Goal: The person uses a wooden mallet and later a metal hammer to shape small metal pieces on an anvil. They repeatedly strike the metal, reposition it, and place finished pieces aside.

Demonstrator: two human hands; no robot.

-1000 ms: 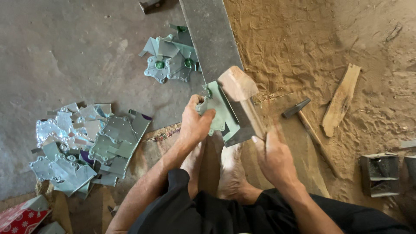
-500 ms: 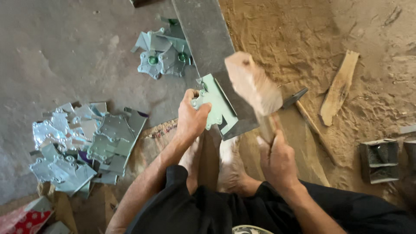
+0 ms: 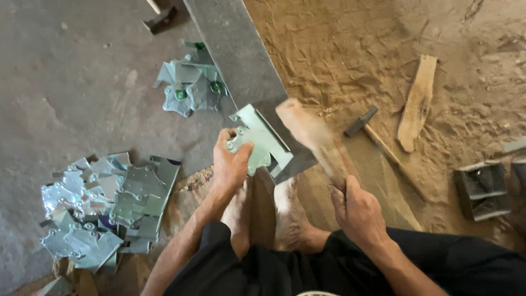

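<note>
My left hand [image 3: 230, 164] grips a pale green sheet-metal bracket [image 3: 262, 140] and holds it against the near end of a long grey steel bar [image 3: 235, 52]. My right hand [image 3: 357, 211] is closed around the handle of a wooden mallet [image 3: 312, 137], whose blurred head hangs just right of the bracket above the bar's end. My bare feet [image 3: 268, 219] rest on the ground below the bar.
A heap of similar metal pieces [image 3: 104, 205] lies at the left on the concrete, a smaller group [image 3: 189, 87] beside the bar. On the sand to the right lie a steel hammer [image 3: 378, 140], a wooden slat [image 3: 417, 101] and a small metal box [image 3: 485, 189].
The mallet was raised half a second ago and has swung back down toward the bracket. My left hand has kept hold of the bracket on the bar.
</note>
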